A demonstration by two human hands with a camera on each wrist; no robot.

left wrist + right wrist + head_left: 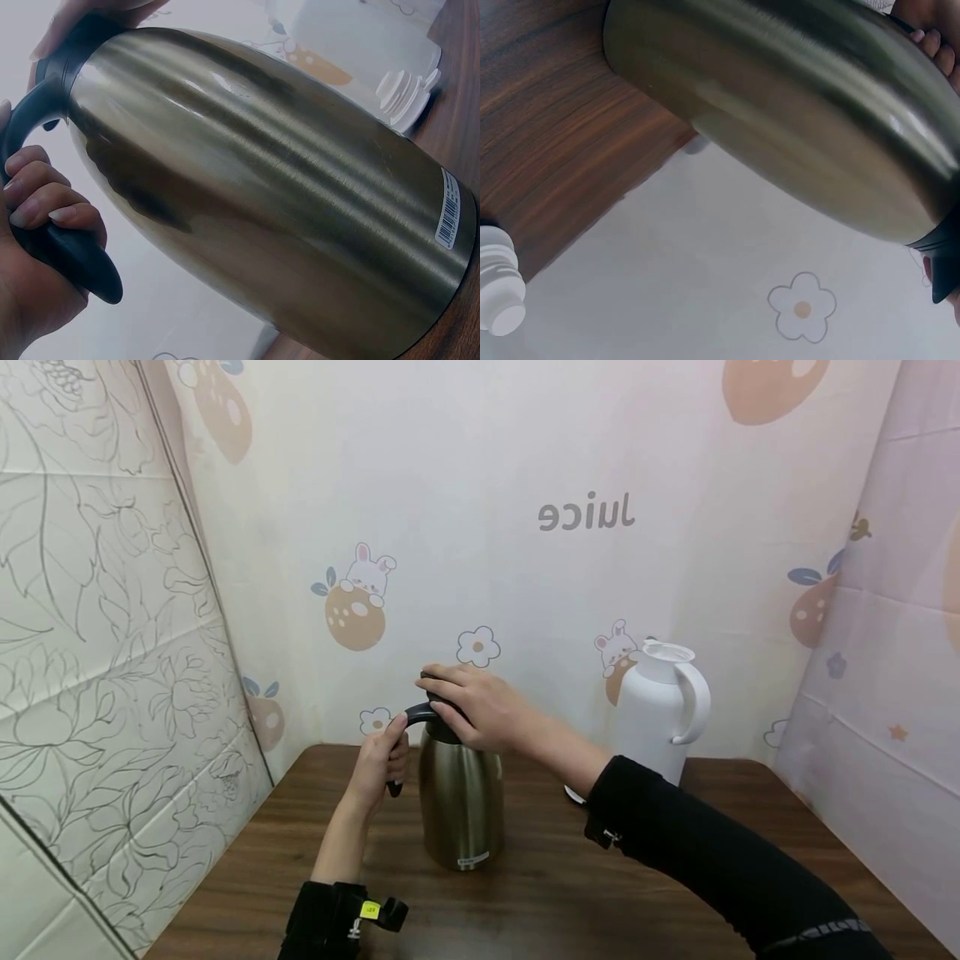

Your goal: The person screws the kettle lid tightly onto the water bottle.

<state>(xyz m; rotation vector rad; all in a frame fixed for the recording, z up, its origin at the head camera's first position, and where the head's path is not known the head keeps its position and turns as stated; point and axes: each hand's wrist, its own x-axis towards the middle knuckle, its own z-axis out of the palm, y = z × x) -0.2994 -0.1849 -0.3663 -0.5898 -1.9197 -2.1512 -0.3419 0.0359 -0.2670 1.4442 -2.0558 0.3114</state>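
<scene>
A gold-brown metal thermos jug [461, 802] stands upright on the table. My left hand [373, 768] grips its black handle [71, 259], the fingers curled round it in the left wrist view. Over the jug's black lid [442, 732] lies my right hand [483, 706], holding it from above with fingers across the top and thumb on the near side. Much of the lid is hidden under that hand. A barcode sticker [448, 210] shows low on the jug's body.
To the right stands a white jug [648, 718] with a looped handle, partly behind my right sleeve. Beside it on the table lies a white stopper [405, 97]. A patterned cloth [480, 543] hangs behind the wooden table [540, 885].
</scene>
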